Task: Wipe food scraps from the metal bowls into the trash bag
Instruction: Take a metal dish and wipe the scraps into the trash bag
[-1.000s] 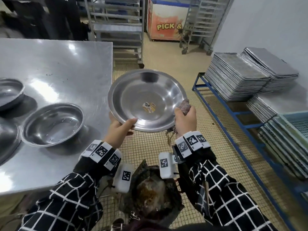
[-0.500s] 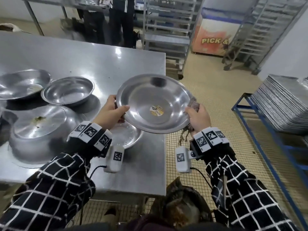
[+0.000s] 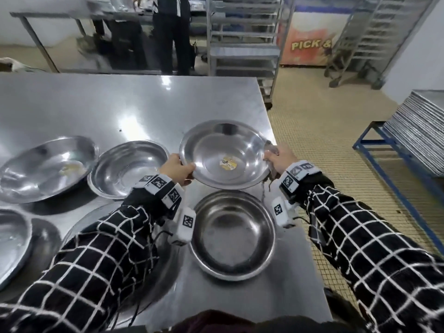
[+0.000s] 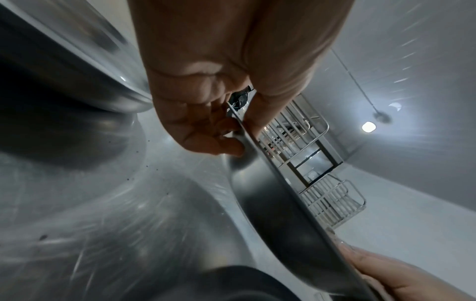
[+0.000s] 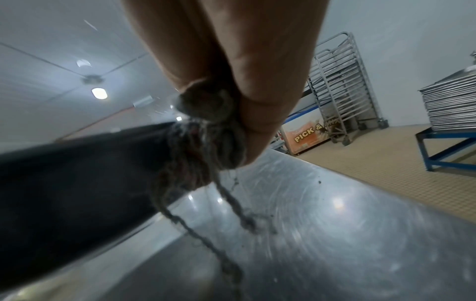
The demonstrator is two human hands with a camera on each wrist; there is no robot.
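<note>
— Hands first: how do they sit?
— Left hand (image 3: 177, 169) pinches the near-left rim of the bowl (image 3: 224, 153), thumb on top, fingers (image 4: 226, 142) curled beneath. Right hand (image 3: 280, 160) grips the opposite rim with a grey rag (image 5: 206, 114) bunched against it, threads dangling.
— Where is the bowl?
— Above the bench (image 3: 96, 104), tipped a little toward the person, near the right edge. It looks wiped; a sticker (image 3: 228, 163) sits inside.
— Around it?
— Another bowl (image 3: 234, 234) rests just nearer, a third (image 3: 128, 169) to the left, a wider one (image 3: 45, 168) left of that. Stacked trays (image 3: 418, 133) stand well right of the bowl.
</note>
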